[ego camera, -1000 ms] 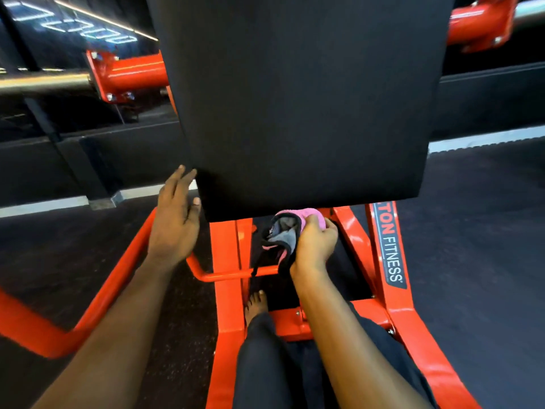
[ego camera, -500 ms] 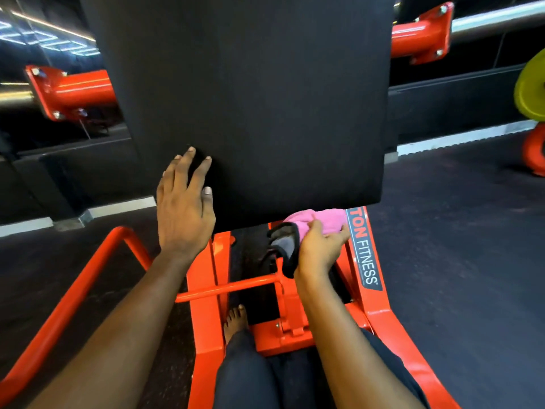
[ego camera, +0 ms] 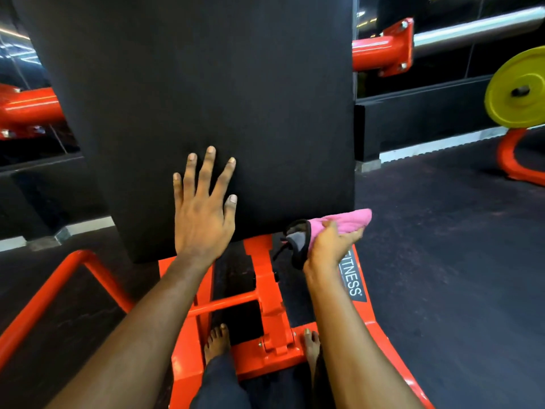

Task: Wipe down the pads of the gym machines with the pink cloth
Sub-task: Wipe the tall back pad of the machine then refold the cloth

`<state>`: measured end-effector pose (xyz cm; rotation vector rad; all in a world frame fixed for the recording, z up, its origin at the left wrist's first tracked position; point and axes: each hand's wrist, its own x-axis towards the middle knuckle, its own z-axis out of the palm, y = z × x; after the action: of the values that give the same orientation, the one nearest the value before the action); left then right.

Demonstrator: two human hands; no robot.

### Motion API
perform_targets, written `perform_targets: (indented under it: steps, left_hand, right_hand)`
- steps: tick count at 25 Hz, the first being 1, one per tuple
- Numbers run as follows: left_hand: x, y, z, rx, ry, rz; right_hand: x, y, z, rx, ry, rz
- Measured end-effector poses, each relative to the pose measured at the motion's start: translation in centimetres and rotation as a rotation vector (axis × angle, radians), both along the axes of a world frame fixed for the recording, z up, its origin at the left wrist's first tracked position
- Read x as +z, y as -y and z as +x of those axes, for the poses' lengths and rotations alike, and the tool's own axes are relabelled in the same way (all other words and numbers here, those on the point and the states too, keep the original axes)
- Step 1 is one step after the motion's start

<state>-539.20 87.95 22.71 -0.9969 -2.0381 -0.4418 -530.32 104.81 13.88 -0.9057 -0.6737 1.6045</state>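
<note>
A large black pad (ego camera: 206, 84) of an orange gym machine fills the upper middle of the head view. My left hand (ego camera: 203, 214) lies flat on the pad's lower part, fingers straight and spread. My right hand (ego camera: 330, 243) grips the pink cloth (ego camera: 351, 219) at the pad's lower right corner, just under its bottom edge. A black and grey piece of the cloth (ego camera: 298, 240) hangs out on the hand's left side.
The orange frame (ego camera: 265, 290) runs below the pad, with my bare feet (ego camera: 216, 340) on it. An orange side rail (ego camera: 53, 290) curves at lower left. A yellow weight plate (ego camera: 516, 90) stands at far right on dark rubber floor (ego camera: 442, 261). A steel bar (ego camera: 472, 28) crosses top right.
My left hand slid from the pad's lower left edge up and right onto its face, fingers spread. My right hand carried the pink cloth right along the pad's bottom edge to its corner.
</note>
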Motion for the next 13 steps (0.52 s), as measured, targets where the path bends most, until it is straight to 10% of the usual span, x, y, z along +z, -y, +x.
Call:
perform_targets:
  steps: [13]
  left_hand:
    - [-0.8, -2.6, 1.0, 0.072, 0.024, 0.133]
  right_hand:
    - [-0.9, 1.0, -0.1, 0.210, -0.081, -0.022]
